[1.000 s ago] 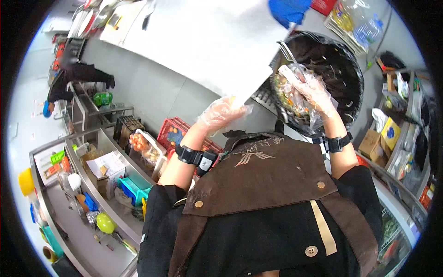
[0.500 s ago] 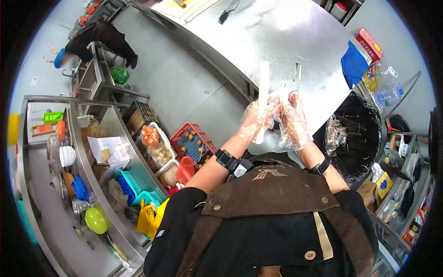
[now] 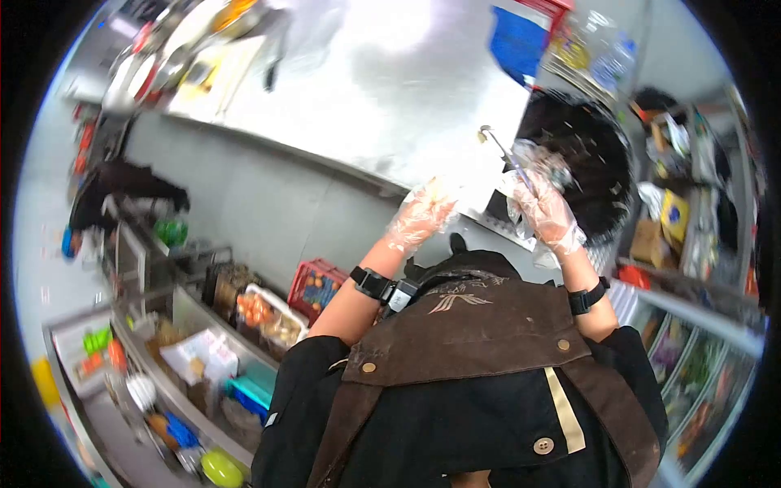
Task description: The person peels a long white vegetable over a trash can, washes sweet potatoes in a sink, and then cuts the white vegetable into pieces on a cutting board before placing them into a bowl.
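My right hand (image 3: 547,213), in a clear plastic glove, is closed around a slim metal peeler (image 3: 511,156). The peeler's head points up and left over the near corner of the steel table (image 3: 390,106). My left hand (image 3: 427,213), gloved too, is just off the table's near edge, left of my right hand and apart from it. Its fingers are curled in; blur and glare hide what they hold, if anything. Beyond my right hand stands a bin lined with a black bag (image 3: 582,195), with pale scraps (image 3: 547,163) at its near left side.
A knife (image 3: 272,71) lies beside a pale board (image 3: 211,77) at the table's far left. A blue cloth (image 3: 517,45) hangs at the right edge. Crates (image 3: 316,286) and shelving stand at left; another person (image 3: 126,193) bends at far left. Bottles (image 3: 612,61) stand beyond the bin.
My view has swung, bringing the bin closer to my right hand. My hands have moved apart. The long white stick earlier in my left hand cannot be made out now. The peeler has tilted left.
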### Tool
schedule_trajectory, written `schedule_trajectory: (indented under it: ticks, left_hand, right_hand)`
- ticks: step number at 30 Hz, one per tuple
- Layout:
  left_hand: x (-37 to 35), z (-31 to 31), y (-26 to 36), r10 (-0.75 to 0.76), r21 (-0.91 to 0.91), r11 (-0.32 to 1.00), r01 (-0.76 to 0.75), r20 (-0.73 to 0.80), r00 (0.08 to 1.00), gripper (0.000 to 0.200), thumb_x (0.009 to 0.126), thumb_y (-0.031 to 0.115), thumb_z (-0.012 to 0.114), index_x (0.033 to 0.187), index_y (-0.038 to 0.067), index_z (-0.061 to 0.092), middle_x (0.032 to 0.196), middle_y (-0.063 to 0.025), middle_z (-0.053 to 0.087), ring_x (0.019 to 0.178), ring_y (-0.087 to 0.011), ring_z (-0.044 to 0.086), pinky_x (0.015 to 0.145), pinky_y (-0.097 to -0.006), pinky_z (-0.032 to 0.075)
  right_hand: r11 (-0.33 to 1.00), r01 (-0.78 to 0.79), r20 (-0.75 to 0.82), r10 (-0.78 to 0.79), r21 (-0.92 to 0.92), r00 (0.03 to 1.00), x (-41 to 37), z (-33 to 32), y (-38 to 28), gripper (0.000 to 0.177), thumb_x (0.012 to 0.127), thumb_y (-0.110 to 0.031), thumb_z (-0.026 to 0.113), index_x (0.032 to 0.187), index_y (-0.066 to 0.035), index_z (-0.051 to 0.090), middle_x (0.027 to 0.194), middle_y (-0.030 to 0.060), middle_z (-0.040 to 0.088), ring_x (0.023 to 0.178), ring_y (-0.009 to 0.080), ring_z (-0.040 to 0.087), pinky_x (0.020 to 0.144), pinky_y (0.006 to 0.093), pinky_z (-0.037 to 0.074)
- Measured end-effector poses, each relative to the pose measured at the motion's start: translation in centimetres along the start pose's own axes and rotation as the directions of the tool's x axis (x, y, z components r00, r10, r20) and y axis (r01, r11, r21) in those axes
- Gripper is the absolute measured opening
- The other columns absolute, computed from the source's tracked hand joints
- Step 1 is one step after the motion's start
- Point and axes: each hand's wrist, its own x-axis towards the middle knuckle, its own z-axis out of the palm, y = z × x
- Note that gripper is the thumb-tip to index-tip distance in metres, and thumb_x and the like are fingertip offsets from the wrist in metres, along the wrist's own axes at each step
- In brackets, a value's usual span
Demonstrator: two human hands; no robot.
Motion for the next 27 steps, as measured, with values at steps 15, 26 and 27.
schedule_trajectory:
  ticks: [15,26,27]
  left_hand:
    - [8.3,15.7,4.7,0.217,0.528,0.804,-0.274,0.170,0.961,0.028,0.080,0.008,0.054,0.108,0.008,0.054,0.094,-0.0149,0.055,0.086,-0.0319,0.055,0.071,-0.0406,0.048]
    - [12.4,23.4,6.1,0.202,0.401,0.881,-0.251,0.161,0.966,0.019,0.087,0.012,0.052,0.104,0.003,0.053,0.092,-0.0146,0.053,0.088,-0.0294,0.054,0.077,-0.0396,0.044]
    - [12.8,23.8,6.3,0.144,0.315,0.936,-0.158,0.068,0.987,0.018,0.087,0.015,0.054,0.101,0.003,0.054,0.088,-0.0117,0.054,0.081,-0.0244,0.055,0.072,-0.0370,0.045]
  right_hand:
    - [0.644,0.522,-0.079,-0.668,-0.559,0.739,-7.1,-13.4,16.7,0.039,0.074,-0.008,0.063,0.112,-0.004,0.053,0.103,0.0181,0.058,0.090,0.0356,0.056,0.075,0.0375,0.049]
    - [0.968,0.199,-0.125,-0.181,0.152,0.976,-8.2,-17.1,23.0,0.031,0.077,-0.009,0.059,0.107,-0.002,0.054,0.096,0.0125,0.058,0.081,0.0280,0.056,0.070,0.0337,0.048]
    - [0.936,0.117,-0.075,-0.097,0.333,0.992,-8.3,-17.2,22.0,0.029,0.082,-0.010,0.056,0.109,-0.001,0.053,0.093,0.0089,0.057,0.077,0.0215,0.054,0.066,0.0295,0.047]
